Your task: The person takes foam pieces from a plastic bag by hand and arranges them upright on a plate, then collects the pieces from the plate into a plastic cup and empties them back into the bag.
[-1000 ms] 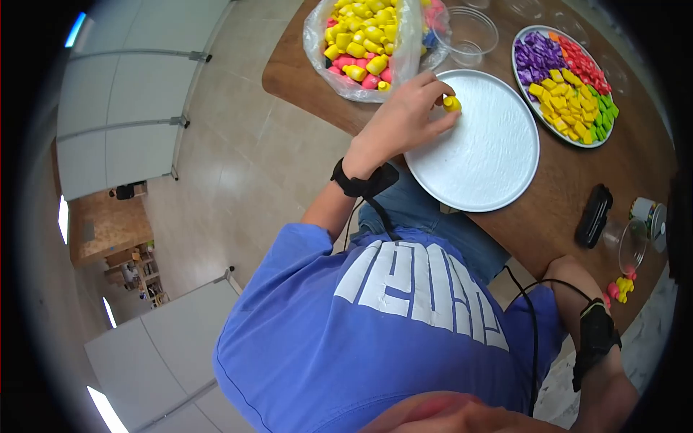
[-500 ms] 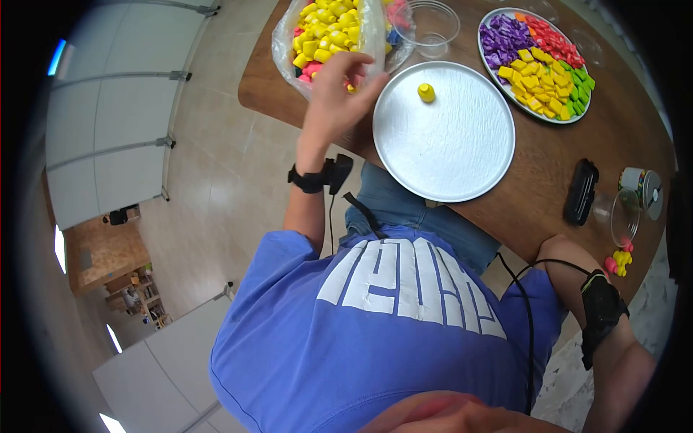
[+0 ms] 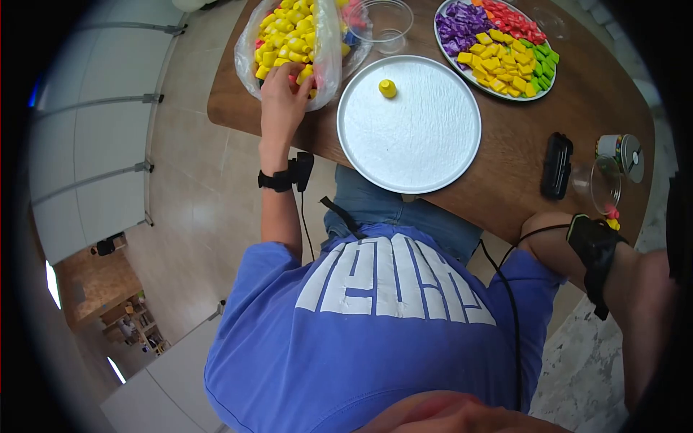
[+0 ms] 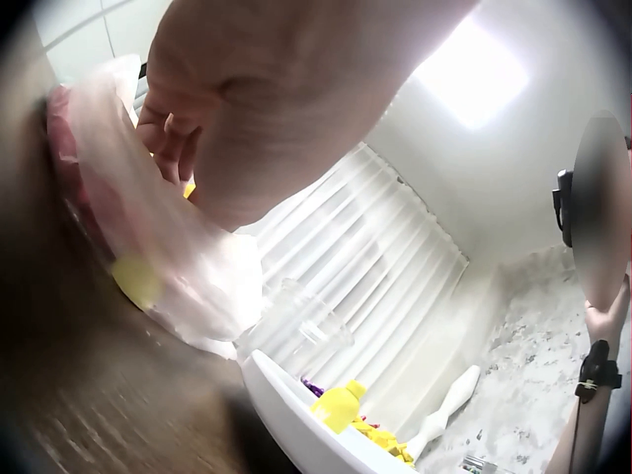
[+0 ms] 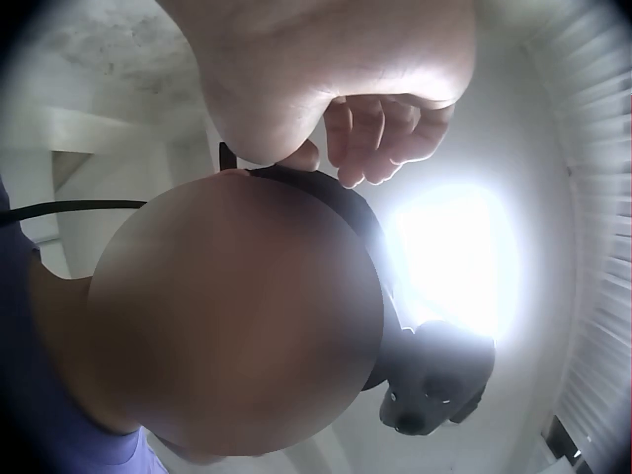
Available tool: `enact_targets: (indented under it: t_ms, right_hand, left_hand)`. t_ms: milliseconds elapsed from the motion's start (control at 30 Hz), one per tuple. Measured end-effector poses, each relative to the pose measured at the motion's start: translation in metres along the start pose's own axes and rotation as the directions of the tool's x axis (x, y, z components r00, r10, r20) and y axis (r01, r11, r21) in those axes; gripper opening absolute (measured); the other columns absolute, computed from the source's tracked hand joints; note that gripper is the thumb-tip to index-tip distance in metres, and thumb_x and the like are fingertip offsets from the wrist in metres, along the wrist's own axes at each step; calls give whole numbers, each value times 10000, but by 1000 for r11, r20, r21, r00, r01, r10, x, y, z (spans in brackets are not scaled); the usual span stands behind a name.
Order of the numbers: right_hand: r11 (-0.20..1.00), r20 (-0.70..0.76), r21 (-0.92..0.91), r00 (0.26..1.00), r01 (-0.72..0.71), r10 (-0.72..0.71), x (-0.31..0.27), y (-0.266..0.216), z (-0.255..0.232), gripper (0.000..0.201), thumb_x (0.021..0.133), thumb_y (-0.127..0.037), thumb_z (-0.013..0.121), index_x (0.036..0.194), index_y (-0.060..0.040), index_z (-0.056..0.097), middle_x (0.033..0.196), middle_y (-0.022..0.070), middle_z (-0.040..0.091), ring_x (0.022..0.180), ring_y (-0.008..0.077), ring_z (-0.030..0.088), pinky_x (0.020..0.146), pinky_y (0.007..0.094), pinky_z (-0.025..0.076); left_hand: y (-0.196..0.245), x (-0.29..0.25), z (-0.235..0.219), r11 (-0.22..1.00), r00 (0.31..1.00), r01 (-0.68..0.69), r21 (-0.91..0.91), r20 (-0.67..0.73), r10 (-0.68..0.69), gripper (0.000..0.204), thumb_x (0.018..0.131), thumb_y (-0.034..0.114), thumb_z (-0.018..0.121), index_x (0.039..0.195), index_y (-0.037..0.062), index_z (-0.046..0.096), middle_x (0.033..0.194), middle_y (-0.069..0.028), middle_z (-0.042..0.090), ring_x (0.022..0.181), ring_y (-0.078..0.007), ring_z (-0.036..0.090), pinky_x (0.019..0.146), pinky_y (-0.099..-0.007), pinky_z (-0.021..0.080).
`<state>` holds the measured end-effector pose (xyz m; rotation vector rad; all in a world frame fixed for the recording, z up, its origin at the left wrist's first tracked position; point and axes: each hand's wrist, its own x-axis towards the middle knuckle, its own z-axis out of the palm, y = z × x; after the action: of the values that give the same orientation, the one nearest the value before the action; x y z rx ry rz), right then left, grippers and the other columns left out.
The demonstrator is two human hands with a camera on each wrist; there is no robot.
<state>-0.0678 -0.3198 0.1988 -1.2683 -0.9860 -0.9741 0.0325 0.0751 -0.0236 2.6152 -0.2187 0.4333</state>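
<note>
Inside the clear plastic bag, my left hand has its fingers curled at a small yellow toy bottle, thumb on one side of it. The left wrist view shows those fingers bent behind the bag's wall, with a bit of yellow between them. Another yellow toy bottle stands on the round white tray, near its far-left rim. My right hand is raised at the head, fingers loosely bent beside the black head strap; the head view does not include this hand.
Behind the white tray is a clear plastic cup. An oval plate bears purple, red, yellow and green wrapped pieces. A black case, a lidded jar and a tipped clear cup lie at the right of the wooden table.
My left hand set the yellow toy bottle on the tray, let go and moved left into the bag. My right arm rose toward the head, and the head view shifted to the right.
</note>
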Motion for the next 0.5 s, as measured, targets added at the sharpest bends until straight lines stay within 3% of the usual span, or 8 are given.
enact_targets:
  t_ms: [33,67,100,200,267,300,367,500]
  right_hand:
    - [999,23,-3,998,-53,53,-41,-11,-114,249,1013,-322,562,1069,-98,656,912,-24,579,842,114,533,774,319,452]
    - [994,44,-6,993,-106,106,-32,4,-74,279,1017,-348,549,1090,-102,658,948,-11,588,876,120,540,790,332,458]
    - [987,62,-9,985,-158,158,-39,-3,-81,308,1021,-374,535,1112,-107,660,984,1,597,909,126,547,805,345,465]
    - [950,109,-31,943,-311,313,-39,45,-38,399,1033,-452,495,1176,-119,664,1091,39,623,1009,144,568,850,383,483]
    - [909,142,-49,898,-414,416,-59,63,-68,461,1042,-504,469,1219,-128,667,1163,64,641,1076,157,582,880,409,495]
    - [884,160,-56,870,-464,467,-59,73,-54,492,1046,-530,455,1241,-132,669,1199,77,650,1110,163,589,895,421,502]
    - [856,180,-63,838,-513,515,-65,83,-59,523,1050,-556,442,1262,-137,671,1235,89,659,1143,169,596,910,434,508]
    - [891,270,110,876,-441,400,-30,108,32,196,1048,-199,608,1107,-13,629,827,42,660,709,84,605,662,203,491]
  left_hand:
    - [-5,0,2,999,999,41,-7,28,-41,288,885,118,786,1116,-21,683,1060,-180,670,839,-310,675,742,-390,559]
    - [-8,-2,4,997,995,83,-10,57,-82,300,912,122,764,1155,-25,668,1089,-197,664,886,-314,677,764,-391,556]
    - [-9,-4,7,997,995,81,-12,57,-80,300,912,122,764,1155,-25,668,1089,-197,664,886,-314,677,764,-391,556]
    - [-3,-5,6,993,991,-88,78,-94,95,318,969,115,697,1245,-24,621,1112,-207,636,969,-323,643,847,-396,534]
    - [25,-11,-8,996,996,-86,-33,-37,84,310,1003,103,647,1284,-13,587,1108,-198,606,996,-318,602,908,-394,498]
    - [35,-14,-10,996,996,-83,-34,-36,82,310,1003,103,647,1284,-13,587,1108,-198,606,996,-318,602,908,-394,498]
    - [53,-20,-12,974,983,-186,-133,-29,184,279,993,82,655,1252,-6,597,1070,-164,592,932,-297,589,897,-387,485]
    - [79,-34,-4,929,967,-177,-324,118,225,305,940,74,717,1219,11,610,1066,-129,624,949,-264,617,883,-384,479]
